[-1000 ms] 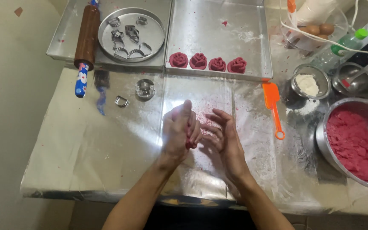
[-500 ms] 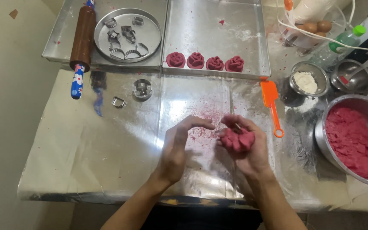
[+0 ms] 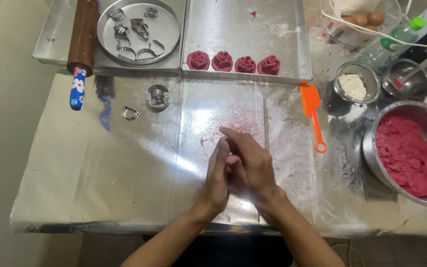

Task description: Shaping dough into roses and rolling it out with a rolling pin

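Two hands are pressed together over the middle of the table (image 3: pixel 75 198). Half a second ago the hands were held apart, and a pink lump of dough was seen in the right hand. Now the lump is hidden between the palms, with only a tiny bit of pink showing in the gap. So the dough is likely being rolled or squashed into shape.

On the left, the rolling pin (image 3: pixel 81 44) is left lying where it was. Beside it, the round tin (image 3: pixel 139 30) with metal cutters inside is not touched. Two more cutters (image 3: pixel 157 96) are left on the table below it.

In the middle, the left hand (image 3: pixel 218 180) is held flat against the right hand (image 3: pixel 250 165). The fingers of both hands are kept straight and close together, closed on the dough. A patch of pink crumbs is seen on the table just past the fingertips.

Four dough roses (image 3: pixel 233 63) are lined up on the tray (image 3: pixel 248 29) behind, the same count as before. To the right, the orange scraper (image 3: pixel 312 113) is not moved. Far right, the big bowl (image 3: pixel 371 153) is filled with more pink dough.
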